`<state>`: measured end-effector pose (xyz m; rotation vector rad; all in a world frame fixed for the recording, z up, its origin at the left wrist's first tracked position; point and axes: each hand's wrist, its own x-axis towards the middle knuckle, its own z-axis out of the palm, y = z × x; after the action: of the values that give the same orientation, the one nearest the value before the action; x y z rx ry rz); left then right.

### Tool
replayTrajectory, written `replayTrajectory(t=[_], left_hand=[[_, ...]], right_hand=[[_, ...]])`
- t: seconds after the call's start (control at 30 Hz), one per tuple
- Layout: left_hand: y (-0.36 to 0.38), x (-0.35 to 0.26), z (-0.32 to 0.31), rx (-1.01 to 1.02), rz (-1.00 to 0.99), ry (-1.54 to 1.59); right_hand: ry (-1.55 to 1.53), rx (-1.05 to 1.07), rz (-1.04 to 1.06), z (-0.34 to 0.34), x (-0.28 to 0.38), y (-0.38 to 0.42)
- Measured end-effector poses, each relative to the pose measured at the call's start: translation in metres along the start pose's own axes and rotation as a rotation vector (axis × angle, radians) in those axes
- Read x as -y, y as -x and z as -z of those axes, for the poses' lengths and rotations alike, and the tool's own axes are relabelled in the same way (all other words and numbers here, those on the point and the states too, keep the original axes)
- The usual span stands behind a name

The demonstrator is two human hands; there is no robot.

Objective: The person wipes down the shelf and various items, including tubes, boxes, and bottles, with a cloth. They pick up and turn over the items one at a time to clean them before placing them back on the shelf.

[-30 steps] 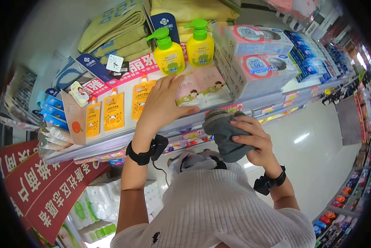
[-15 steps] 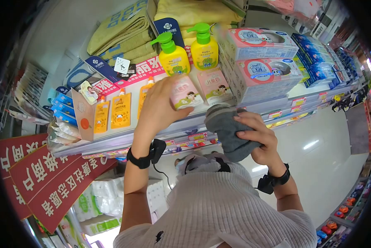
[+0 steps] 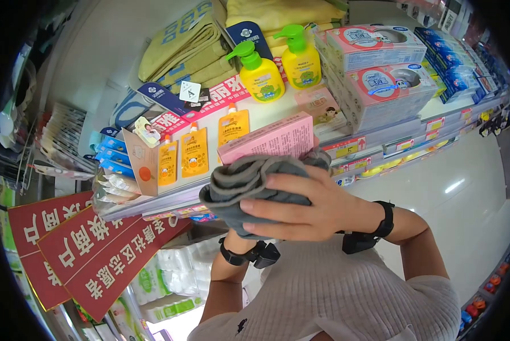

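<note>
In front of a shop shelf (image 3: 277, 116), a person's right hand (image 3: 306, 207) lies spread over one grey cloth (image 3: 249, 184), fingers wrapped across its bunched folds and pressing it against one pink box (image 3: 269, 142). The box stands up just behind the cloth, its lower edge hidden by the folds. The left hand is covered by the cloth; only its wrist with a black band (image 3: 238, 254) shows below, so its grasp cannot be made out. A second black band (image 3: 380, 224) circles the right wrist. Beyond the box, on the shelf, hang three orange pouches (image 3: 201, 152); above them stand two yellow pump bottles (image 3: 263, 74) with green tops. To the right of the grip sit two stacked window boxes (image 3: 380, 68), with one small pink box (image 3: 320, 105) beside them. Folded yellow towels (image 3: 181, 48) lie above the bottles. Down to the left hang three red banners (image 3: 95, 256).
</note>
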<state>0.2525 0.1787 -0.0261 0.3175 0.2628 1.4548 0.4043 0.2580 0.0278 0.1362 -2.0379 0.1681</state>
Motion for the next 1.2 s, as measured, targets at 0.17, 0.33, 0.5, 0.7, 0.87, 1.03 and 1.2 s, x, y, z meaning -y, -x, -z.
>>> replayTrajectory(t=[0.17,0.33,0.5,0.7,0.87,1.03,1.2], left_hand=[[-0.001,0.000,-0.040,-0.152,-0.280,-0.463],[-0.007,-0.009,-0.057,-0.133,-0.410,-0.777],[-0.011,-0.031,-0.058,-0.082,-0.911,-2.218],[-0.012,-0.045,-0.042,-0.114,-0.652,-2.615],[-0.005,-0.021,-0.055,0.185,-0.914,-2.138],[0.011,-0.026,-0.061,0.243,-0.759,-2.175],[-0.003,-0.069,-0.051,-0.042,-0.755,-2.221]], right_hand=[[0.165,0.065,-0.092,0.010,-0.006,0.004],[0.088,-0.021,-0.557,0.033,-0.034,0.023],[0.073,-0.296,-0.485,0.060,0.000,0.003],[-0.147,0.280,-0.114,0.063,0.020,-0.020],[-0.074,0.445,-0.145,0.058,0.019,-0.015],[0.063,0.398,-0.190,0.071,0.011,-0.019],[0.266,0.036,-0.319,0.090,-0.003,-0.006]])
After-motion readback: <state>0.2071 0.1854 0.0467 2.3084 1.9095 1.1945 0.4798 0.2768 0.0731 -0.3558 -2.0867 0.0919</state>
